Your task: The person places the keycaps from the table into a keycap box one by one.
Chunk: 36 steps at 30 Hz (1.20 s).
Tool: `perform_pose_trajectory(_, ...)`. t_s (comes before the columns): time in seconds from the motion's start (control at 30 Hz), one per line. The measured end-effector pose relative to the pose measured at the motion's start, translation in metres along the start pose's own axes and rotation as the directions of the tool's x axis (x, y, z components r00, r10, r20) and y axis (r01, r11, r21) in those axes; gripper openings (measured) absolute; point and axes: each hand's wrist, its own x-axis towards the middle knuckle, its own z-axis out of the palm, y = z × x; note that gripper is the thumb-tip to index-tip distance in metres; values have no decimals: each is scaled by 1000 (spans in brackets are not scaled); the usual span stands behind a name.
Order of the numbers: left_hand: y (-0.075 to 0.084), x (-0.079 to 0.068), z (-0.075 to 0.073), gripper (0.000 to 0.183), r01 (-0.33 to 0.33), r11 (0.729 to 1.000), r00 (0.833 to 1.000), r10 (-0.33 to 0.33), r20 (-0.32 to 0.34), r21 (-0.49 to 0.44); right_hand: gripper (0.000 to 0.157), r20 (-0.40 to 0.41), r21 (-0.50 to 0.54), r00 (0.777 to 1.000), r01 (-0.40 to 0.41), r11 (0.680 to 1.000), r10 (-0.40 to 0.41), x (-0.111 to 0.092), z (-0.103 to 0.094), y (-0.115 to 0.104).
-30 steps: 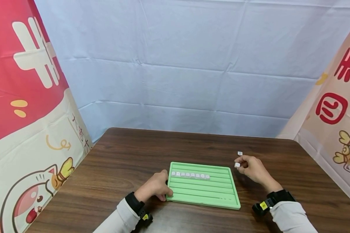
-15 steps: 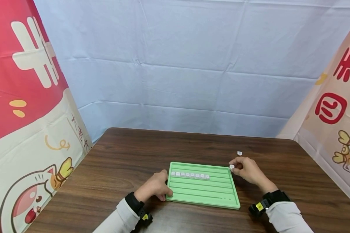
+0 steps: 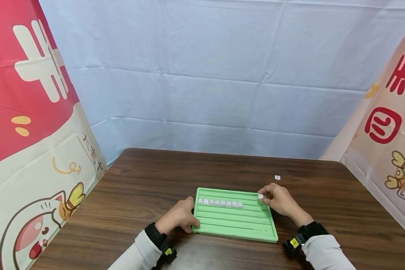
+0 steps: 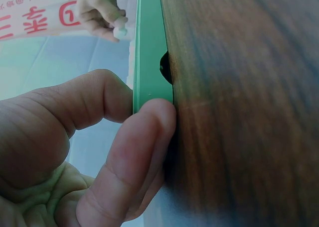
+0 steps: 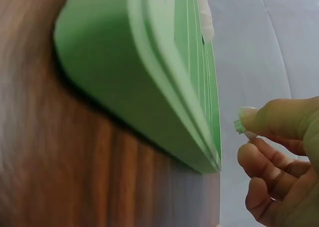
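The light green tray (image 3: pixel 229 234), ridged in parallel rows, lies flat on the table. Several white keycaps (image 3: pixel 222 203) stand side by side in one upper row, starting from its left end. My left hand (image 3: pixel 179 215) grips the tray's left side; in the left wrist view, bent fingers (image 4: pixel 134 162) press its green edge. Over the tray's far right corner, my right hand (image 3: pixel 279 198) pinches a single white keycap (image 3: pixel 260 196) between thumb and fingertips. The right wrist view shows this keycap (image 5: pixel 246 111) above the tray's rim, partly hidden by the thumb.
Another white keycap (image 3: pixel 277 177) lies on the dark wooden table (image 3: pixel 175 168), beyond my right hand. A pale blue cloth (image 3: pixel 209 93) hangs behind the table. Printed cloths hang at the left (image 3: pixel 54 150) and right (image 3: pixel 384 157).
My right hand has moved left with the pinched keycap, from beside the tray to over its far right corner. The left hand and tray have stayed in place.
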Motion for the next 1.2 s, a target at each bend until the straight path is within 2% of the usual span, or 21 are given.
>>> perform_pose_trajectory(0.23, 1, -1, -1, 37, 4, 1000, 1000, -4, 4, -4, 14, 37, 47, 999, 11, 999, -13, 2, 6, -5)
perform_pose_trajectory(0.47, 1, -2, -1, 38, 0, 1000, 1000, 0, 7, 4, 12, 69, 46, 997, 26, 999, -29, 3, 11, -10)
perform_pose_trajectory(0.87, 1, -1, -1, 39, 14, 1000, 1000, -14, 16, -9, 16, 123, 79, 986, 104, 991, -114, 4, 15, -18)
perform_pose_trajectory(1.03, 1, -1, -2, 45, 27, 1000, 999, -26, 18, -15, 18, 137, 76, 983, 114, 991, -124, 5, 19, -20)
perform_pose_trajectory(1.2, 1, -2, 0, 44, 10, 1000, 1000, -10, 10, -19, 19, 144, 77, 984, 95, 993, -105, 5, 21, -21)
